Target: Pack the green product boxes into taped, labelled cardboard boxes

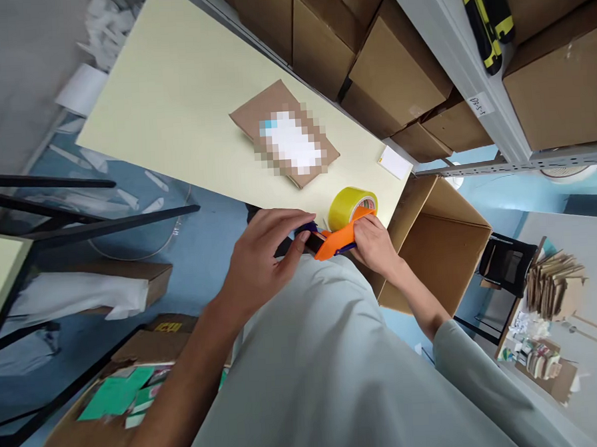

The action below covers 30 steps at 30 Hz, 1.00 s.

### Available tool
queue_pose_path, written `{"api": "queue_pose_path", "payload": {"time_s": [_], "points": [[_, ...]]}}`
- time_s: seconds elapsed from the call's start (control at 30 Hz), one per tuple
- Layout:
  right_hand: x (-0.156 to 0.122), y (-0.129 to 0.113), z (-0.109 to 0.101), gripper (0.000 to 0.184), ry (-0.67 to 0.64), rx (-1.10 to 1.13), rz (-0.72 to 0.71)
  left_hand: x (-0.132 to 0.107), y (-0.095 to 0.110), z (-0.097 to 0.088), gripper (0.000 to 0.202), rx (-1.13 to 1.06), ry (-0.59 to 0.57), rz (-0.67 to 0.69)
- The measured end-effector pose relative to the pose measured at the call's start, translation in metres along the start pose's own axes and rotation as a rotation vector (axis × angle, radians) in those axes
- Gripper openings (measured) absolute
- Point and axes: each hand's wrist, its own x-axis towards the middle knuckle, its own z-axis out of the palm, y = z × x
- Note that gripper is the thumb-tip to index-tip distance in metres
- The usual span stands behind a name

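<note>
Tape dispenser (343,238) near cream table (171,90); distant stack (555,287), perhaps cardboard.

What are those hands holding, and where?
A tape dispenser: the right hand grips its orange frame by the yellow roll. The left hand is at its dark end; whether it pinches isn't clear.

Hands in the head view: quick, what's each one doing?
Left hand: partly closed at the dark end of the orange tape dispenser; whether it grips cannot be told.
Right hand: closed, holding the orange tape dispenser.
</note>
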Motion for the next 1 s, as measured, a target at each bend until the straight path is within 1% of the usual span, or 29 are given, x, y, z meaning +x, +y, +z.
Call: {"api": "queue_pose_path", "payload": {"time_s": [0.07,0.17,0.3,0.4,0.5,0.63,0.7,0.77,0.83,0.93,1.0], "points": [[0.0,-0.002,-0.005,0.021,-0.015,-0.084,-0.034,-0.006,0.003,-0.002,0.032,0.015,0.001,0.053],[0.002,-0.006,-0.012,0.024,-0.004,-0.179,-0.075,-0.012,0.008,-0.004,0.037,0.024,0.043,0.165],[0.002,-0.011,-0.02,0.021,0.067,-0.265,-0.118,-0.017,0.015,-0.008,0.043,0.055,0.113,0.281],[-0.001,-0.014,-0.025,0.02,0.112,-0.286,-0.117,-0.022,0.023,-0.011,0.041,0.048,0.186,0.352],[-0.007,-0.014,-0.027,0.023,0.134,-0.26,-0.091,-0.026,0.031,-0.013,0.038,0.035,0.231,0.375],[-0.013,-0.014,-0.027,0.026,0.125,-0.24,-0.045,-0.031,0.039,-0.014,0.034,0.077,0.272,0.407],[-0.014,-0.016,-0.027,0.027,0.129,-0.253,-0.043,-0.034,0.042,-0.015,0.032,0.101,0.313,0.427],[-0.014,-0.019,-0.027,0.027,0.151,-0.268,-0.055,-0.036,0.045,-0.017,0.032,0.115,0.326,0.435],[-0.014,-0.023,-0.027,0.025,0.197,-0.283,-0.082,-0.037,0.048,-0.021,0.038,0.127,0.323,0.427],[-0.015,-0.027,-0.029,0.022,0.255,-0.31,-0.117,-0.037,0.054,-0.027,0.062,0.137,0.337,0.434],[-0.017,-0.029,-0.031,0.023,0.26,-0.337,-0.115,-0.036,0.059,-0.031,0.075,0.136,0.324,0.47]]}}
